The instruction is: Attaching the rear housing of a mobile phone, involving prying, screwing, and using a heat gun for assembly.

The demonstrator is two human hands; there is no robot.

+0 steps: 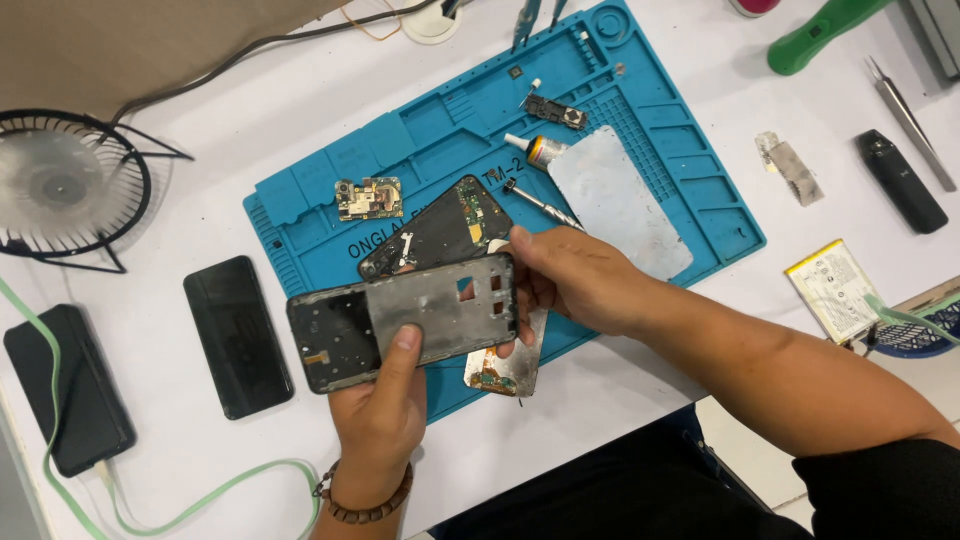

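- The left hand (380, 410) comes up from the near edge and is clamped on the phone frame (405, 320), thumb pressed flat on its upper face, fingers hidden beneath
- The right hand (575, 280) closes on the frame's right end, thumb on top, fingertips curled under
- The frame is held above the near edge of the blue mat (640, 90), long axis running left to right, right end tilted slightly far
- Just behind it a dark circuit board (445, 225) slants up to the right
- A metal plate (510, 365) shows below the frame
- A black phone (238, 335) lies on the table to the left
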